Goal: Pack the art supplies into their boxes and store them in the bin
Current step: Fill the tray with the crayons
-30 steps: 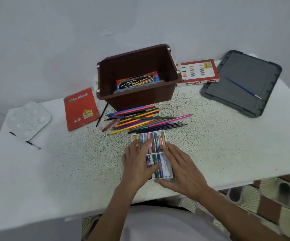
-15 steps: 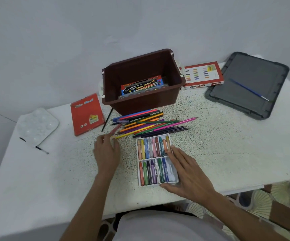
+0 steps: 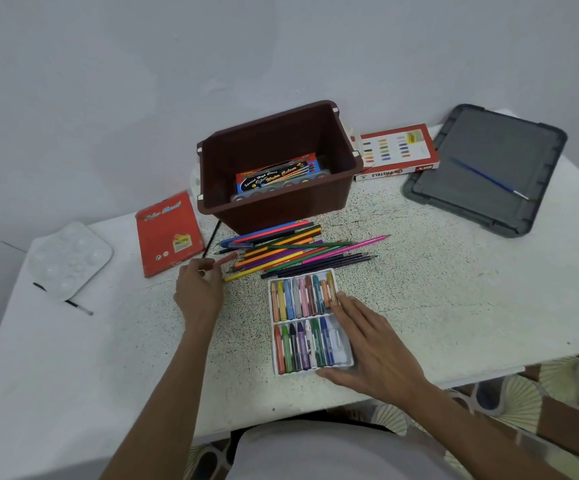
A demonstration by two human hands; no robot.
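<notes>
A white tray of oil pastels [image 3: 307, 320] lies on the table near the front edge. My right hand [image 3: 373, 351] rests flat along its right side, fingers straight. My left hand [image 3: 199, 292] pinches a reddish-brown pastel stick [image 3: 225, 259] at the left end of a pile of coloured pencils [image 3: 295, 251]. Behind the pencils stands the brown bin [image 3: 281, 195], holding a water colour box [image 3: 277, 176]. The red-and-white oil pastels box [image 3: 397, 152] lies to the bin's right. A red pencil box [image 3: 168, 232] lies to the bin's left.
The grey bin lid [image 3: 485, 168] lies at the back right with a blue paintbrush [image 3: 489, 180] on it. A white paint palette [image 3: 68, 259] and a thin black brush [image 3: 63, 299] sit at the far left. The table's front edge runs just below my right hand.
My left hand left the pastel tray, moved left and up to the pencil pile and took hold of a reddish-brown stick. My right hand stayed on the tray.
</notes>
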